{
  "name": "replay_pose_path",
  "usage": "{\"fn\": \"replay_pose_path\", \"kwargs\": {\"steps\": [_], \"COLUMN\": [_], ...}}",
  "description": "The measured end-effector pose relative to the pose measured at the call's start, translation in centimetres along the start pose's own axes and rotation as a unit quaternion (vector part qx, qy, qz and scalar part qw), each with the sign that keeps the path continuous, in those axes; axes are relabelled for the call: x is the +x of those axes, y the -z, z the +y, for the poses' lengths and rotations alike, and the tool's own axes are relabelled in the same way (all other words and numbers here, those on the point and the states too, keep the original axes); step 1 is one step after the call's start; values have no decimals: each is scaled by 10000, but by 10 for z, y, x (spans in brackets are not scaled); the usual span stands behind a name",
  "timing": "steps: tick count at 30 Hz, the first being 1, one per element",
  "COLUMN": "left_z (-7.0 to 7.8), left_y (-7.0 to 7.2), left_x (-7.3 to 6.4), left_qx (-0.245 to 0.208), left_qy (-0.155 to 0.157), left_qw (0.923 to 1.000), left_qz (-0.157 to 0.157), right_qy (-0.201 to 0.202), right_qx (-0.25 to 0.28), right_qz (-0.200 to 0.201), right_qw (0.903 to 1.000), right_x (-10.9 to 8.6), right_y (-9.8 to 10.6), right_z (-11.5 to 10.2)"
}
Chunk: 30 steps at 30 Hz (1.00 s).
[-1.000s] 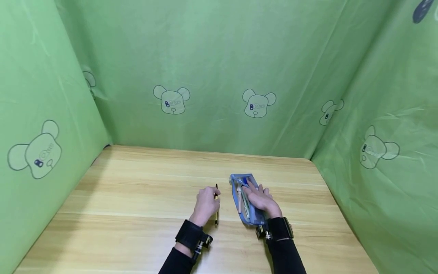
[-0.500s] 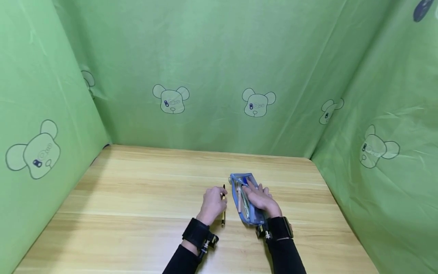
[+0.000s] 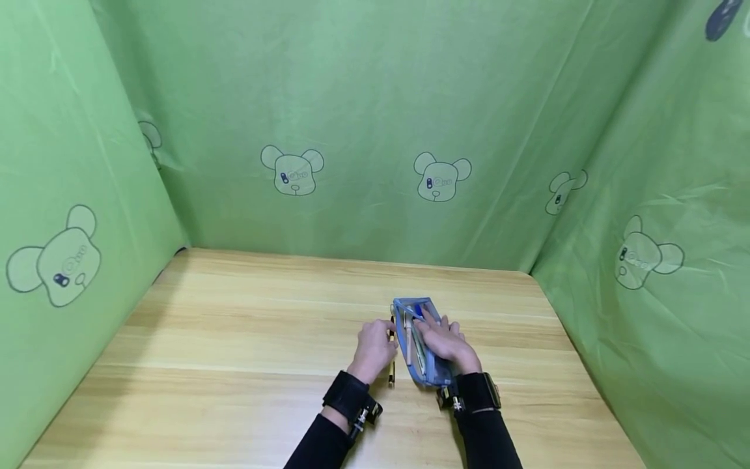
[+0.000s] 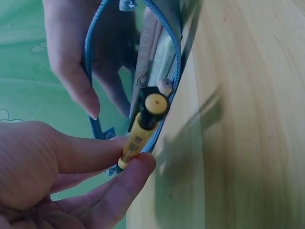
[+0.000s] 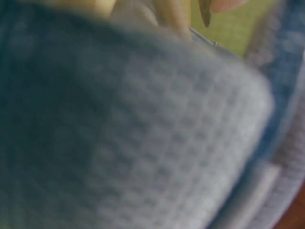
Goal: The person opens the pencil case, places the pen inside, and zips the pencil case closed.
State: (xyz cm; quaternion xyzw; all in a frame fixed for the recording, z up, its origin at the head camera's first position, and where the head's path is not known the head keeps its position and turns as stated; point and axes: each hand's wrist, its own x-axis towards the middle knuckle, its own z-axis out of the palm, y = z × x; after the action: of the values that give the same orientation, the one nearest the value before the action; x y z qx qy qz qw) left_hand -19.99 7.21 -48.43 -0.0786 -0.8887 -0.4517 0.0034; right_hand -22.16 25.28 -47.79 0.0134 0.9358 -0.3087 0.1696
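Observation:
My left hand (image 3: 375, 352) pinches a yellow-and-black pen (image 4: 138, 138) between thumb and forefinger, its push-button end facing the left wrist camera. The pen stands just beside the open mouth of a blue zippered mesh pencil case (image 3: 436, 372). Several pens lie inside the case, among them a white one (image 3: 408, 345) and a green one (image 3: 418, 348). My right hand (image 3: 446, 342) holds the right wall of the case, with the thumb on one side of it and fingers on the other. Blurred case mesh (image 5: 167, 124) fills most of the right wrist view.
The wooden table (image 3: 246, 352) extends around both hands. A green cloth (image 3: 363, 78) with bear-head prints encloses the back and both sides. Black straps with small cameras (image 3: 351, 397) sit on both wrists.
My left hand has moved right with the pen, bringing it up to the left edge of the pencil case. The right hand and the case have stayed in place.

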Motion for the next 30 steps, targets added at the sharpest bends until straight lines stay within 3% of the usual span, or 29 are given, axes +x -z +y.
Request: {"fn": "replay_pose_path", "kwargs": {"steps": [15, 26, 30], "left_z": [2, 4, 5], "left_y": [-12, -21, -24], "left_x": [11, 12, 11], "left_qx": [159, -174, -279], "left_qy": [-324, -67, -126], "left_qw": [9990, 9987, 9977], "left_qz": [274, 474, 599], "right_qy": [12, -14, -28], "right_qx": [-43, -95, -148], "right_qz": [40, 35, 59], "right_qw": [10000, 9999, 9999], "right_x": [0, 1, 2], "right_y": [0, -1, -1], "right_z": [1, 1, 1]}}
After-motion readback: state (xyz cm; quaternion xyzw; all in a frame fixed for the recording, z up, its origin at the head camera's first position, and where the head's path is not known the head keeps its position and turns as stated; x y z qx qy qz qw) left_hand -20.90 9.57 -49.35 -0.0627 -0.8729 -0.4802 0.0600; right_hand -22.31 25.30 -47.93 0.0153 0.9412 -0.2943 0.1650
